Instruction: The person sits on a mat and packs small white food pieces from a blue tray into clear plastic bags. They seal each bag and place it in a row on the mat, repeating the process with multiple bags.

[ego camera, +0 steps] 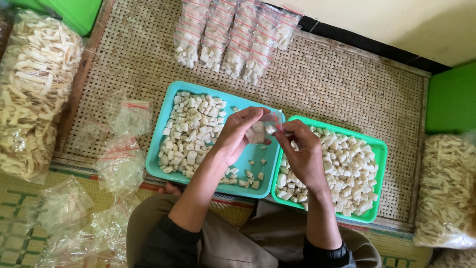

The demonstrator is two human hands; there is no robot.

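My left hand point(237, 135) and my right hand point(301, 151) meet above two trays and together hold a small clear plastic bag point(262, 128) with a few pale cubes inside. The left hand's fingers pinch the bag's left side, the right hand's fingers its right edge. Below them sits a teal tray point(171, 104) holding many small off-white cubes, mostly in its left half. Beside it on the right, a green tray point(379, 149) is filled with the same cubes.
Several filled clear bags with red strips point(233, 34) lie at the far edge of the woven mat point(347, 84). Empty small bags point(121, 164) are scattered on the left. Large sacks of pale strips stand at the left point(34, 89) and right point(446, 193).
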